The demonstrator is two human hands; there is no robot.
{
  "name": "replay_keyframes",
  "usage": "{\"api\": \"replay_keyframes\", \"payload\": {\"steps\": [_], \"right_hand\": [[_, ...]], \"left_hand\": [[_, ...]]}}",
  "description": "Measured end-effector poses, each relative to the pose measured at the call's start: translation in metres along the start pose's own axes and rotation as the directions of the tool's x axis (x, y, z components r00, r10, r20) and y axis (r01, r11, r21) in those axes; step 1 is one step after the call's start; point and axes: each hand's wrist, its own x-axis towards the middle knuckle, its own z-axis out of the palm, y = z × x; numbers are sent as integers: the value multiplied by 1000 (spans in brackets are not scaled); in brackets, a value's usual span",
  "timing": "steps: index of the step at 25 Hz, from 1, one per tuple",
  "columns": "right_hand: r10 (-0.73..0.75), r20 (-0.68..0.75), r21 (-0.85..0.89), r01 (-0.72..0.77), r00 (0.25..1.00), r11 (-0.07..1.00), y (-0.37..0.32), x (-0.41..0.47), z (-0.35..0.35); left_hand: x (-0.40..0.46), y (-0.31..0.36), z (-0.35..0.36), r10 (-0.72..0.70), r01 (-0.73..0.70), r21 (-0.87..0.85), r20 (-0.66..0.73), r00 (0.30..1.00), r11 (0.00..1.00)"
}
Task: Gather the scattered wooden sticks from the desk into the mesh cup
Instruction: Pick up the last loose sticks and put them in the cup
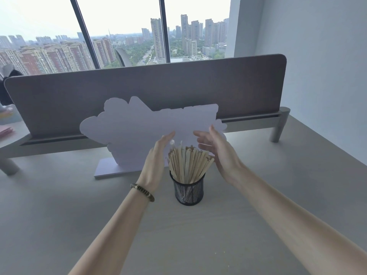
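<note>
Left hand and right hand both spread flat, fingers loose, gripping nothing, palms facing each other. Between them, wooden sticks stand bunched in the mesh cup, tops fanned out. Cup sits on the desk just below both wrists.

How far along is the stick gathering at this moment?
Nearly finished: the wooden sticks stand bundled in the mesh cup, and no loose stick shows on the desk. The left hand and right hand flank the bundle, open, gripping nothing.
</note>
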Motion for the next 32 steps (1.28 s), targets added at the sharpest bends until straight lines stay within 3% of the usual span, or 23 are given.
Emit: {"api": "replay_keyframes", "payload": {"steps": [8, 11, 16, 18, 21, 23, 28, 32], "right_hand": [[113, 47, -152, -104, 993, 983, 12, 4, 7], [137, 35, -159, -129, 990, 979, 17, 9, 5], [142, 87, -211, -121, 986, 970, 22, 9, 6], [192, 87, -142, -178, 978, 974, 26, 7, 7], [227, -99, 147, -212, 969, 966, 29, -2, -5], [253, -151, 223, -217, 956, 950, 36, -19, -14], [319, 38, 303, -315, 947, 899, 63, -60, -16], [242, 31, 398, -234, 970, 887, 60, -75, -41]], "left_hand": [[-4, -4, 9, -30, 31, 24, -15, 999, 999], [-4, -15, 9, -106, 102, -169, -14, 994, 980], [-5, -45, 5, -226, 244, -458, 93, 970, 855], [-10, -49, 5, -240, 275, -490, 134, 962, 827], [-22, -53, 4, -317, 318, -493, 89, 944, 810], [-32, -63, 1, -367, 340, -499, 47, 929, 797], [-46, -68, 15, -342, 334, -536, 89, 935, 775], [-46, -57, 54, -300, 366, -547, 210, 931, 753]]}}
